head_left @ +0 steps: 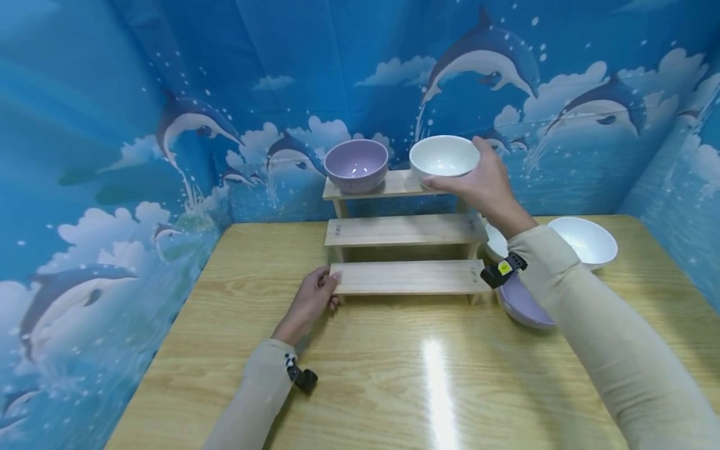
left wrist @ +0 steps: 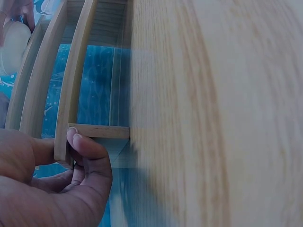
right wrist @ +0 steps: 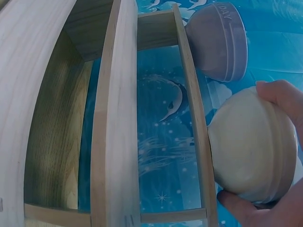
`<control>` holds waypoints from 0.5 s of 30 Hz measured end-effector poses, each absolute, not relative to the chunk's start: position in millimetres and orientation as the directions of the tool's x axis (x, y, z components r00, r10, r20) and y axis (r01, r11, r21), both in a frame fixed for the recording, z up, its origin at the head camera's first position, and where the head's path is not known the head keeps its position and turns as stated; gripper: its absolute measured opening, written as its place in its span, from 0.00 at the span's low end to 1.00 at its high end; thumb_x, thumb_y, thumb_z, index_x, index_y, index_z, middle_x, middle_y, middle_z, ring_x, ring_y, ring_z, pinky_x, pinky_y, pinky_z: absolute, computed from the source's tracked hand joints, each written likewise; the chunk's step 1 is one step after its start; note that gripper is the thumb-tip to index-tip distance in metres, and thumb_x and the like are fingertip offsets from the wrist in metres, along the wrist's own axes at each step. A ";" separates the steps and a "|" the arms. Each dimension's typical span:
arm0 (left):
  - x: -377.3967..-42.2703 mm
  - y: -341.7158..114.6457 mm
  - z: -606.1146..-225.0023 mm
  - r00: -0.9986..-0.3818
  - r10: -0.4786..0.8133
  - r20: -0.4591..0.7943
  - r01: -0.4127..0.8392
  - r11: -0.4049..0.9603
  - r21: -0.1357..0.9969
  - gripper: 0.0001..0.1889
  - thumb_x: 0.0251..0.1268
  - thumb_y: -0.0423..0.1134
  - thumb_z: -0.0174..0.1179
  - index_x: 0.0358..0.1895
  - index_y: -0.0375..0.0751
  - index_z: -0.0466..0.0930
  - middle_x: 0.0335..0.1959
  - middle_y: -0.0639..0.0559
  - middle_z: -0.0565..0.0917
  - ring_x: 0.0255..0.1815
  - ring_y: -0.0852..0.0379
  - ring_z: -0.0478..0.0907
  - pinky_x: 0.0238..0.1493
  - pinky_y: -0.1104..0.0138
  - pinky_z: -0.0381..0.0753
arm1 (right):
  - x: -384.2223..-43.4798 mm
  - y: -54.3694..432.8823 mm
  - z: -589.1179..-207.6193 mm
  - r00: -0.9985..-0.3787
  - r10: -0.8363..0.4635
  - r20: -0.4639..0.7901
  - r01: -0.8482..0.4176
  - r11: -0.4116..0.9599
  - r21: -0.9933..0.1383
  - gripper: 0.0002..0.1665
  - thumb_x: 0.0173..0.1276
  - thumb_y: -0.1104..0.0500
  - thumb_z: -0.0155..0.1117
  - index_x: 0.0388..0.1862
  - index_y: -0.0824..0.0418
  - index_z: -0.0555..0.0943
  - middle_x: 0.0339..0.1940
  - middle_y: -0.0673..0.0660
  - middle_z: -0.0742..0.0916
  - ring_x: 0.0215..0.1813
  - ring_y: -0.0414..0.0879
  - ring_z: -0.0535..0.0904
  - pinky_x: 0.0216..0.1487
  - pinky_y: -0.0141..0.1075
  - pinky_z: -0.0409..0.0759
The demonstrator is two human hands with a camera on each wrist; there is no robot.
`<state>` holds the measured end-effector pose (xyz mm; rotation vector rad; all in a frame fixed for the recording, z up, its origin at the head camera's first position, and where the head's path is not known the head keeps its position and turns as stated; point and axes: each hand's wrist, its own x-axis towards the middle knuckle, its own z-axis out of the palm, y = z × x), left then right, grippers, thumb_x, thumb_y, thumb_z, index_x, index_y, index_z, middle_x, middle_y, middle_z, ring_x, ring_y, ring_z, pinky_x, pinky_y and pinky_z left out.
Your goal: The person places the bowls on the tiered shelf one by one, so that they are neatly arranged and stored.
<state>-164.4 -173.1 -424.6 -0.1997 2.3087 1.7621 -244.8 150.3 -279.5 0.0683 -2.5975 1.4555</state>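
A three-step wooden rack [head_left: 405,229] stands on the table. On its top step, at the left, sits a purple bowl [head_left: 357,165]. My right hand [head_left: 488,185] grips a white bowl [head_left: 444,156] by its side, thumb in front and fingers behind the rim. In the right wrist view this white bowl [right wrist: 255,146] is at the top step's edge, beside the purple bowl [right wrist: 218,42]. My left hand [head_left: 312,296] pinches the left end of the lowest step, and the left wrist view shows thumb and curled fingers [left wrist: 90,156] around that board end.
Right of the rack, partly under my right forearm, are a white bowl [head_left: 585,242], a purple bowl [head_left: 523,301] and another white piece [head_left: 495,242]. A blue dolphin-print curtain [head_left: 315,69] stands behind the wooden table [head_left: 371,375] and at both sides.
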 end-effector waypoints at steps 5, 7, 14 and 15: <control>-163.4 -173.0 -423.9 -0.963 0.030 -0.267 -0.250 0.265 0.931 0.27 0.82 0.47 0.50 0.75 0.37 0.63 0.45 0.42 0.78 0.32 0.55 0.77 0.32 0.66 0.80 | -245.9 149.6 -279.6 -0.985 0.043 0.167 -0.119 0.530 -0.840 0.76 0.51 0.34 0.80 0.85 0.57 0.43 0.77 0.66 0.64 0.72 0.62 0.66 0.65 0.60 0.72; -163.4 -172.8 -423.7 -0.962 0.025 -0.272 -0.256 0.262 0.930 0.27 0.82 0.46 0.50 0.76 0.37 0.62 0.46 0.42 0.78 0.32 0.55 0.77 0.32 0.66 0.80 | -246.3 149.4 -279.6 -0.985 0.042 0.167 -0.120 0.531 -0.839 0.76 0.51 0.34 0.80 0.85 0.57 0.43 0.77 0.66 0.64 0.72 0.62 0.66 0.66 0.60 0.72; -164.8 -172.6 -423.0 -0.956 0.012 -0.292 -0.278 0.267 0.923 0.27 0.82 0.47 0.50 0.76 0.39 0.62 0.48 0.42 0.77 0.33 0.55 0.77 0.32 0.66 0.80 | -246.7 149.7 -280.1 -0.985 0.037 0.170 -0.125 0.530 -0.839 0.76 0.51 0.34 0.80 0.85 0.57 0.42 0.78 0.66 0.64 0.73 0.62 0.66 0.66 0.59 0.71; -164.9 -172.6 -423.0 -0.957 0.012 -0.291 -0.278 0.268 0.922 0.27 0.82 0.47 0.50 0.76 0.39 0.62 0.48 0.42 0.77 0.33 0.55 0.77 0.32 0.66 0.80 | -246.8 149.9 -280.3 -0.985 0.035 0.171 -0.128 0.528 -0.840 0.76 0.51 0.34 0.80 0.85 0.57 0.42 0.78 0.65 0.63 0.73 0.62 0.66 0.67 0.59 0.71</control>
